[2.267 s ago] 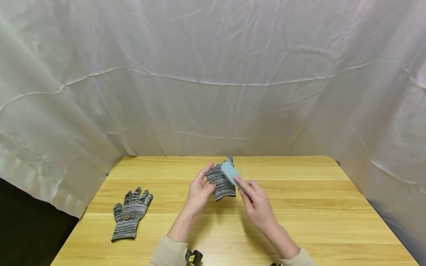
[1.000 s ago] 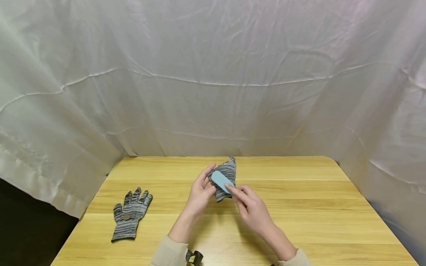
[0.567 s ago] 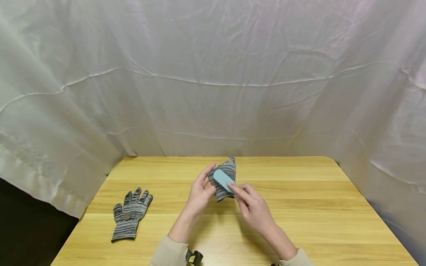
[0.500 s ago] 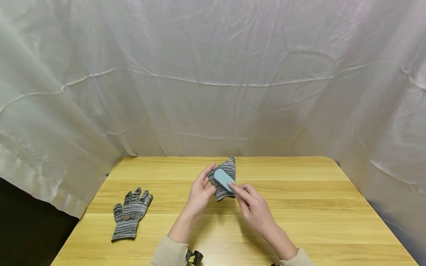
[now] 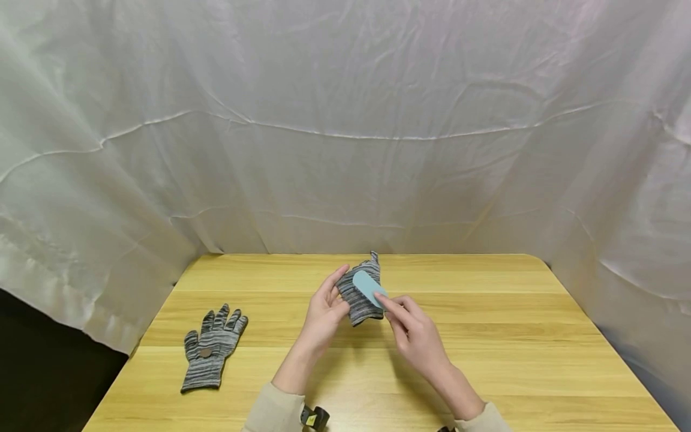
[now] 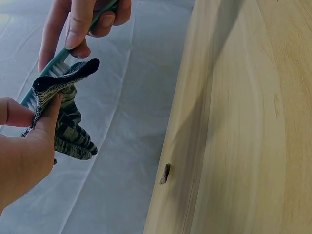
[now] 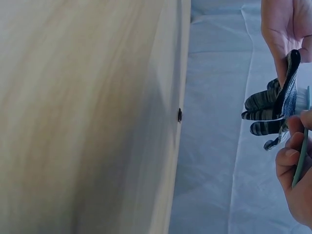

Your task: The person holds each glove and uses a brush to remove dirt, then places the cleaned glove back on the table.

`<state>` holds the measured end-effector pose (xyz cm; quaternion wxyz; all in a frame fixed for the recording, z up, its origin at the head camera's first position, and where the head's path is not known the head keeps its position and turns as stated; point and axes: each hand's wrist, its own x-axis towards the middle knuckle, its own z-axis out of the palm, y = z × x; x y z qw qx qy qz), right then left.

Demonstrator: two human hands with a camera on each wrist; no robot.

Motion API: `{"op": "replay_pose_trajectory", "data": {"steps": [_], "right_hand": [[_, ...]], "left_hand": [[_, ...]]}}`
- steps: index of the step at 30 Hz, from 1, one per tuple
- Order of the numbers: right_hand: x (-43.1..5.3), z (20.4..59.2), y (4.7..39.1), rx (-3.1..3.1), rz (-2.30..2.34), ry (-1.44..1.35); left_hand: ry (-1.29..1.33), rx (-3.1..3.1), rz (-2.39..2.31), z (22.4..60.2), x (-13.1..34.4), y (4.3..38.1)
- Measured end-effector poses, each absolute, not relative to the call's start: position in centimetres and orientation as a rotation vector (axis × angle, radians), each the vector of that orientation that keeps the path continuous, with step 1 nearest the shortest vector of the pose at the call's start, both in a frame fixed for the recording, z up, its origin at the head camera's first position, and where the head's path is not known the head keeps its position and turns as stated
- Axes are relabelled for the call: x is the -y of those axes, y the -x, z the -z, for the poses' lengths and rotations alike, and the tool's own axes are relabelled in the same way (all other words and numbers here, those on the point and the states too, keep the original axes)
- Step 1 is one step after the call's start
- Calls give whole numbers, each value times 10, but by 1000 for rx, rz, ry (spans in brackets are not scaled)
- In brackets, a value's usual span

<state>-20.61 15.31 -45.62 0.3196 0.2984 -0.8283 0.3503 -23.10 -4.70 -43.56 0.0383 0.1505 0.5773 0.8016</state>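
Over the middle of the desk (image 5: 513, 360), the left hand (image 5: 324, 312) pinches a striped knit glove (image 5: 361, 309) and the right hand (image 5: 418, 333) grips a brush (image 5: 368, 285) against it; brushing seems under way, unfinished. Another glove (image 5: 218, 342) lies flat at left; whether brushed, I cannot tell.

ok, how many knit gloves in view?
2: one striped glove lies on the wooden table at left; another striped glove is in the left hand, against the bristle brush.
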Motion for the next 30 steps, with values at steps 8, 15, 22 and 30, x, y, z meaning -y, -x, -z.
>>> {"op": "replay_pose_trajectory", "data": {"steps": [8,15,22,30], "right_hand": [[-155,457,207,2184,-924,-748],[-155,458,208,2180,-945,-728],[-157,460,210,2167,-943,-704],[-159,462,212,2181,-923,-682]], "left_hand": [[-471,-1759,-2466,436,47,231],[-484,-1746,-2465,438,47,232],[-483,-1728,-2470,437,47,231],[-489,-1741,-2466,438,47,232]]}}
